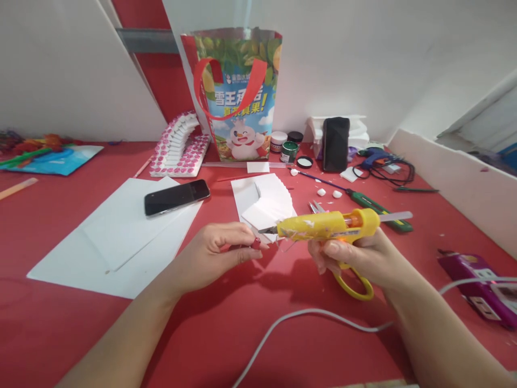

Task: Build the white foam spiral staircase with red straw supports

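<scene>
My right hand (355, 256) grips a yellow glue gun (329, 226), nozzle pointing left. A clear glue stick (398, 216) pokes out of its back. My left hand (220, 250) pinches a small red piece (256, 243) right at the nozzle tip. Yellow-handled scissors (355, 285) lie on the red table (60, 323) under my right hand. A fan of white paper strips (269, 202) lies just behind the nozzle.
White sheets (117, 237) and a black phone (176, 197) lie at left. A printed bag (238, 94), paint jars (288, 151), a blue glue gun (375, 157), a green knife (377, 207) and a purple power strip (480, 288) stand around. A white cord (307, 315) crosses in front.
</scene>
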`<state>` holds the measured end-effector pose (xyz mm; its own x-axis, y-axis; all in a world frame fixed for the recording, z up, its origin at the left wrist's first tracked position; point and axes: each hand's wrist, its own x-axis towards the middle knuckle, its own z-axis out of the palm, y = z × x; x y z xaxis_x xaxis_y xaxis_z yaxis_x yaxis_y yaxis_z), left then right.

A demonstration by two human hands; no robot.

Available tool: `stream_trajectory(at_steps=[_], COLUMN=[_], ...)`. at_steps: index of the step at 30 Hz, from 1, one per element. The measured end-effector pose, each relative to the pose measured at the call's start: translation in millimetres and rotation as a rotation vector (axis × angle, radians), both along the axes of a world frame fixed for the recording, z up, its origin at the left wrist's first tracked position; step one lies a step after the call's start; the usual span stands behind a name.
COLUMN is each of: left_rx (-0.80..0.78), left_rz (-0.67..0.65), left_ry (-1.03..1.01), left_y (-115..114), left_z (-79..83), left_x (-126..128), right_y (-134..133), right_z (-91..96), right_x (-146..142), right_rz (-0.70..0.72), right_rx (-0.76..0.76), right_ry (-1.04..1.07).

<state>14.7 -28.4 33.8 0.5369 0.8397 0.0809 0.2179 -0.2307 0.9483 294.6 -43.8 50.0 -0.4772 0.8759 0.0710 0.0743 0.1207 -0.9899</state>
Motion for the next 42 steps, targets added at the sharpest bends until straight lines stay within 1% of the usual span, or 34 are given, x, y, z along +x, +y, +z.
stream_trajectory(at_steps=[3,5,7,8,10,11,15,17,19,20,24,27,31,34,38,42], left_rx=[-0.019,-0.033,-0.040,-0.036,-0.016,-0.003,0.009,0.009,0.019,0.024,0.022,0.010,0.006,0.008,0.004,-0.018], left_rz=[0.010,0.014,0.021,0.025,0.032,0.036,0.050,0.037,0.016,0.005,-0.016,-0.008,0.009,0.019,-0.004,-0.027], left_ry=[0.024,0.023,0.008,-0.002,-0.025,-0.037,-0.043,-0.037,-0.039,-0.042,-0.048,-0.051,-0.055,-0.051,-0.065,-0.095], left_y=[0,-1,-2,-3,-3,-3,-2,-2,-3,-3,-5,-5,-5,-5,-4,-5], left_z=[-1.0,-1.3,-1.0,-0.8,-0.5,-0.5,-1.1,-1.1,-0.8,-0.7,-1.1,-1.8,-3.1,-3.7,-2.3,-0.6], left_x=[3,4,4,4,2,2,-1,-2,-2,-2,0,2,0,-1,0,-1], right_y=[-1,0,2,3,6,8,7,2,-5,-8,-14,-4,16,24,18,4], right_z=[-3.5,-5.8,-6.7,-6.2,-2.1,1.4,15.2,13.0,2.3,-5.1,-32.0,-41.2,-46.1,-46.7,-42.1,-42.3], right_x=[-1,-2,-2,-1,2,4,25,41,60,70,101,113,118,119,118,115], right_rz=[0.042,0.045,0.016,-0.022,-0.144,-0.225,-0.562,-0.695,-0.803,-0.843,-0.866,-0.906,-0.960,-1.010,-1.031,-0.972], right_rx=[-0.062,-0.091,-0.097,-0.089,-0.056,-0.029,0.061,0.046,0.028,0.030,0.019,-0.014,-0.026,-0.029,-0.007,0.003], right_ry=[0.120,0.196,0.243,0.252,0.219,0.169,-0.159,-0.300,-0.394,-0.409,-0.450,-0.445,-0.389,-0.389,-0.408,-0.435])
